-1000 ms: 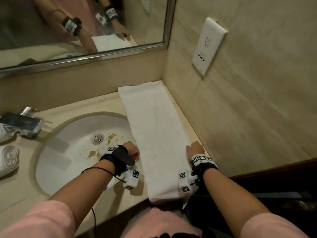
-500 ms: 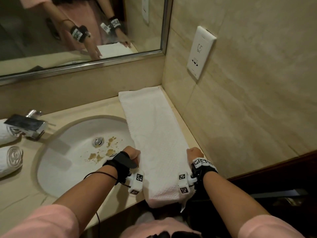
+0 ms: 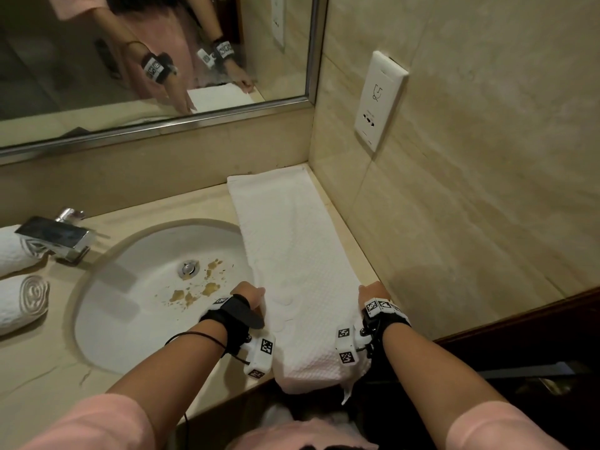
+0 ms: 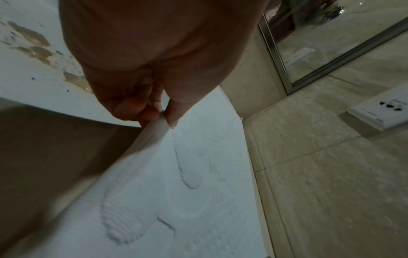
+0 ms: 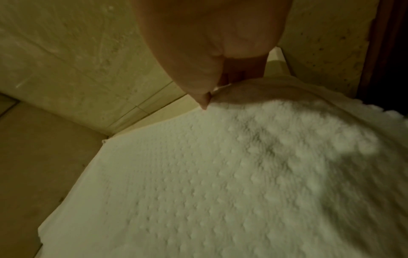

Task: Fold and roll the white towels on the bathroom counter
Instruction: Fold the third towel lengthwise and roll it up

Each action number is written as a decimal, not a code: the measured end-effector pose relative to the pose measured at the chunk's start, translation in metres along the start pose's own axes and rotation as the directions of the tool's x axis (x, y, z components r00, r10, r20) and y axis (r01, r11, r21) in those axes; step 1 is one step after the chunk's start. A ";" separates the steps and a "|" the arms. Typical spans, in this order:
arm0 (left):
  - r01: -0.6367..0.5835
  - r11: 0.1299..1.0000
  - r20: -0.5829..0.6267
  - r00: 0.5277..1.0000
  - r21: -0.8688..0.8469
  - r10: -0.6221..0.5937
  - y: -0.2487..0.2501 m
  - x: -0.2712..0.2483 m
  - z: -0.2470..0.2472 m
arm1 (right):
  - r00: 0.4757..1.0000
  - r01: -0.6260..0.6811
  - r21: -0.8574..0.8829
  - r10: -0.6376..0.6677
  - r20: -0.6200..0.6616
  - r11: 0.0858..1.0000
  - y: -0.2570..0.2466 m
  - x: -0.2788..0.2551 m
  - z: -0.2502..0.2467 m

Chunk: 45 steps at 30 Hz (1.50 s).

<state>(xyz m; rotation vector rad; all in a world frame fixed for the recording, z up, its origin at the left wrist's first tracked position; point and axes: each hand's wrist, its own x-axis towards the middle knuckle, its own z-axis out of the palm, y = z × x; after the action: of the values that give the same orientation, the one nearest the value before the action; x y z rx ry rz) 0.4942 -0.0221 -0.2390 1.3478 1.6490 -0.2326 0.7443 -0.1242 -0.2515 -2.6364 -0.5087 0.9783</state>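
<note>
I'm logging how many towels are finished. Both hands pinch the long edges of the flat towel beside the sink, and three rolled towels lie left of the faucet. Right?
Not quite: the head view shows two rolled towels left of the faucet, not three. The rest holds: the left hand and right hand pinch the flat towel by its long edges beside the sink.

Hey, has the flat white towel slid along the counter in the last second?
No. The towel's far end still lies just short of the wall corner, and its near end still overhangs the counter edge. Only the camera shifted.
</note>
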 end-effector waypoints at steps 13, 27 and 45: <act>-0.040 0.995 0.042 0.998 0.087 0.037 -0.018 -0.015 0.014 | 0.994 -0.069 0.036 0.072 -0.081 0.997 0.021 -0.019 0.006; -0.043 0.997 0.013 0.999 0.066 0.042 -0.051 -0.058 0.064 | 0.992 0.075 0.335 -0.037 -0.117 0.939 0.087 -0.048 0.028; -0.029 0.985 -0.127 0.992 -0.167 0.008 -0.055 -0.073 0.093 | 0.999 0.035 0.560 -0.034 -0.012 0.828 0.107 -0.026 0.030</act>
<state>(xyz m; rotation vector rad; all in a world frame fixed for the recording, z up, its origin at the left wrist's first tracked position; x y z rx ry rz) 0.4940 -0.1512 -0.2549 1.2696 1.7192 0.0045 0.7299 -0.2269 -0.2989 -2.0875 -0.2160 0.9383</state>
